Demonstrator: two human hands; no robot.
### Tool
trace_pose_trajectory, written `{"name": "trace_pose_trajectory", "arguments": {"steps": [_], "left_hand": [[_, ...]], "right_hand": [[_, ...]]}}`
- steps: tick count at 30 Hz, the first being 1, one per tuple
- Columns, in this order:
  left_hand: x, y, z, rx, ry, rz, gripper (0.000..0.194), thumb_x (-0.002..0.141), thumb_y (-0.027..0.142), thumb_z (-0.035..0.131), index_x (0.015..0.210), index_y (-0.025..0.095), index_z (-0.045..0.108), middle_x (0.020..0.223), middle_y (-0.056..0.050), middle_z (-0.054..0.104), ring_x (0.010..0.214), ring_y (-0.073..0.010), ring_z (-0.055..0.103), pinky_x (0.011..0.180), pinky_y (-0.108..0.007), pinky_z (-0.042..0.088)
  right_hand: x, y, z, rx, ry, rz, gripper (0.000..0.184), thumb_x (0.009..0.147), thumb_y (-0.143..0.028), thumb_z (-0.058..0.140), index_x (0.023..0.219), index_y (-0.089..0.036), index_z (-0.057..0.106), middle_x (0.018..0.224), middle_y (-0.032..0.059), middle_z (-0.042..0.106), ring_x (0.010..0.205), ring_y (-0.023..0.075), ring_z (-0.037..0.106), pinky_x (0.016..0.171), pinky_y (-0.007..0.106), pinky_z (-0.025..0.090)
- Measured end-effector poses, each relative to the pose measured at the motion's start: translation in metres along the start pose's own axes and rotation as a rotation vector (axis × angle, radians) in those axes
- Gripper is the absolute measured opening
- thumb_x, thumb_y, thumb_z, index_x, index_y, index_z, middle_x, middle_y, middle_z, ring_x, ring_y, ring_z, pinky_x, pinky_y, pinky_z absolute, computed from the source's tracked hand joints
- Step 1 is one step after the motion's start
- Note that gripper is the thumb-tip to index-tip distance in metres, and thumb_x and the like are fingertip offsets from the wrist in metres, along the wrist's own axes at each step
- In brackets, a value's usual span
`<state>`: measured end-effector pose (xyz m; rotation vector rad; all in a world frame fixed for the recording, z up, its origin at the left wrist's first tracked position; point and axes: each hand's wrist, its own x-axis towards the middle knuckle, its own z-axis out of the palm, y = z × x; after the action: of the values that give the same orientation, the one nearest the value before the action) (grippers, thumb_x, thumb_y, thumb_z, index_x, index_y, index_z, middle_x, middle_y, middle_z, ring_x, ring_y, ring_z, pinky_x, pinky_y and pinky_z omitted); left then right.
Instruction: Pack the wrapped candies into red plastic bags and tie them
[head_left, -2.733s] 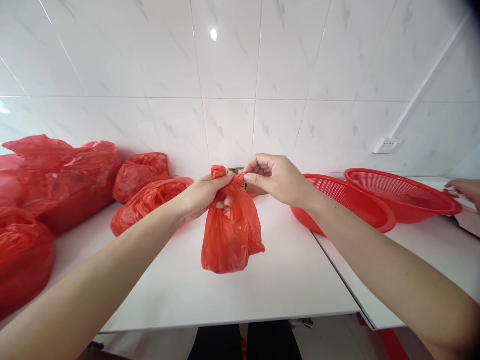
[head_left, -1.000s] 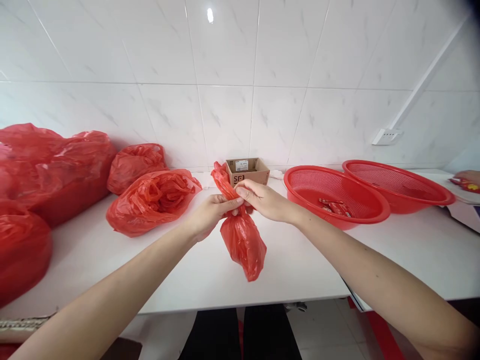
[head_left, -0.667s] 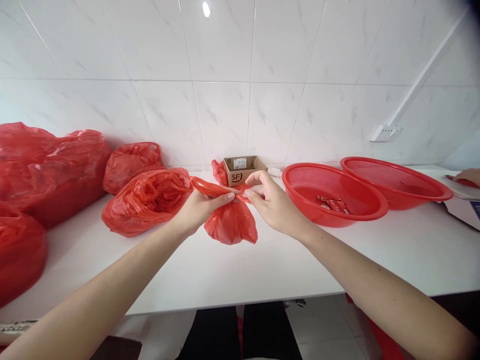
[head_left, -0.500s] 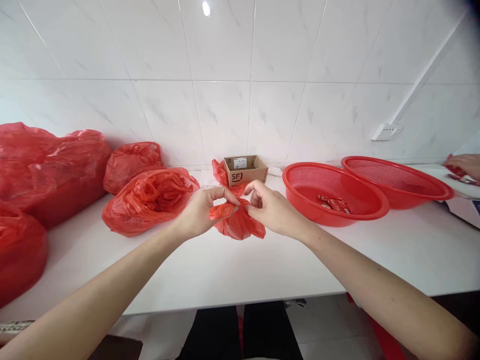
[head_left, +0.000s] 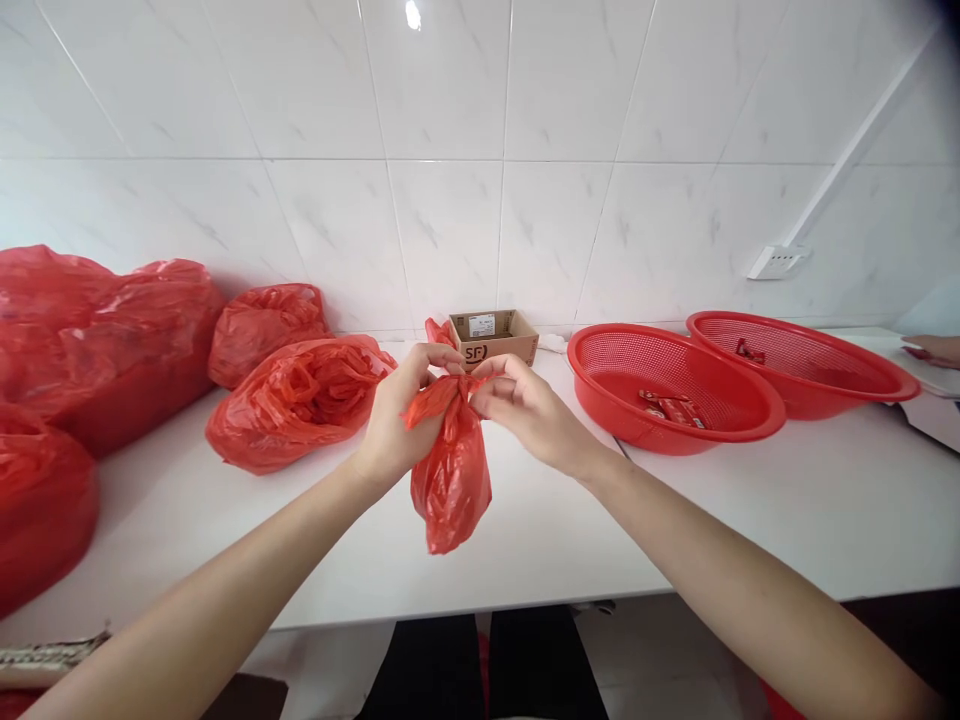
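Note:
A small filled red plastic bag (head_left: 452, 485) hangs over the white table, gathered and twisted at its neck. My left hand (head_left: 405, 415) is closed on the gathered neck, with a loose end of the plastic sticking out over the palm. Opposite it, my right hand (head_left: 517, 400) pinches another end of the same neck between thumb and fingers. What fills the bag cannot be seen. Behind the hands stands an open cardboard box (head_left: 517, 350) with an SF mark, and a bit of red plastic (head_left: 439, 332) shows beside it.
Several larger red plastic bags, one bunched open (head_left: 300, 400), line the left. Two red colanders stand right; the nearer colander (head_left: 622, 425) holds small red packets (head_left: 675, 408), the farther colander (head_left: 840, 395) a red packet. Another person's hand (head_left: 937, 348) shows at the far right. The white table (head_left: 525, 560) has a front edge.
The bag was gathered and its neck twisted and crossed between my hands. In the last half second the bag's body swung down to hang lower. The other person's hand moved; a packet appeared in the farther colander.

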<state>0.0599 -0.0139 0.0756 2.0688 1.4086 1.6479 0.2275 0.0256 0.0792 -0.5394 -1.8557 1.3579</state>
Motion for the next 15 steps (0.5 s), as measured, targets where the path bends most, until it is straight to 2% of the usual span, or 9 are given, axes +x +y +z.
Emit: {"name": "trace_pose_trajectory", "arguments": {"steps": [2, 5, 7, 10, 12, 15], "left_hand": [[0.000, 0.002, -0.004, 0.033, -0.008, 0.021, 0.022, 0.083, 0.015, 0.060, 0.103, 0.024, 0.059, 0.098, 0.001, 0.066, 0.071, -0.0104, 0.061, 0.064, -0.024, 0.049], [0.003, 0.008, -0.014, 0.117, -0.033, 0.053, 0.006, 0.083, 0.020, 0.064, 0.089, 0.022, 0.065, 0.091, 0.000, 0.067, 0.074, -0.0127, 0.062, 0.066, -0.026, 0.050], [0.006, 0.011, -0.023, 0.118, -0.113, 0.035, 0.007, 0.083, 0.020, 0.064, 0.087, 0.023, 0.069, 0.087, 0.000, 0.070, 0.075, -0.0139, 0.064, 0.066, -0.026, 0.051], [0.010, 0.015, -0.039, 0.105, -0.233, 0.019, 0.014, 0.086, 0.021, 0.062, 0.092, 0.025, 0.075, 0.091, 0.001, 0.075, 0.081, -0.0160, 0.068, 0.069, -0.027, 0.053], [0.010, 0.015, -0.048, 0.153, -0.220, -0.005, 0.014, 0.086, 0.023, 0.062, 0.089, 0.024, 0.075, 0.092, 0.001, 0.076, 0.083, -0.0170, 0.068, 0.072, -0.028, 0.053], [0.008, 0.010, -0.061, 0.244, -0.140, -0.140, 0.016, 0.086, 0.032, 0.065, 0.078, 0.022, 0.075, 0.084, 0.000, 0.076, 0.080, -0.0177, 0.066, 0.072, -0.029, 0.052]], "right_hand": [[0.003, -0.005, -0.005, 0.062, -0.047, 0.053, 0.016, 0.092, -0.031, 0.054, 0.103, -0.020, 0.053, 0.087, 0.0009, 0.064, 0.083, 0.0141, 0.063, 0.082, 0.033, 0.050], [0.004, -0.009, -0.007, -0.047, -0.074, -0.041, 0.018, 0.093, -0.035, 0.053, 0.092, -0.018, 0.058, 0.089, 0.0019, 0.063, 0.082, 0.0136, 0.060, 0.077, 0.030, 0.048], [0.004, -0.011, -0.007, -0.279, -0.048, -0.138, 0.017, 0.095, -0.030, 0.050, 0.088, -0.018, 0.059, 0.084, 0.0012, 0.063, 0.078, 0.0133, 0.057, 0.073, 0.029, 0.044], [0.001, -0.015, -0.007, -0.817, 0.024, -0.343, 0.017, 0.094, -0.020, 0.048, 0.082, -0.017, 0.060, 0.075, 0.0013, 0.063, 0.070, 0.0142, 0.051, 0.074, 0.032, 0.036], [-0.002, -0.017, -0.007, -1.100, 0.014, -0.472, 0.020, 0.091, -0.011, 0.046, 0.080, -0.016, 0.062, 0.071, 0.0025, 0.064, 0.070, 0.0154, 0.049, 0.077, 0.034, 0.033], [-0.008, -0.014, -0.008, -1.225, -0.069, -0.535, 0.023, 0.089, -0.005, 0.044, 0.082, -0.016, 0.063, 0.074, 0.0040, 0.066, 0.073, 0.0164, 0.051, 0.082, 0.036, 0.032]]}}
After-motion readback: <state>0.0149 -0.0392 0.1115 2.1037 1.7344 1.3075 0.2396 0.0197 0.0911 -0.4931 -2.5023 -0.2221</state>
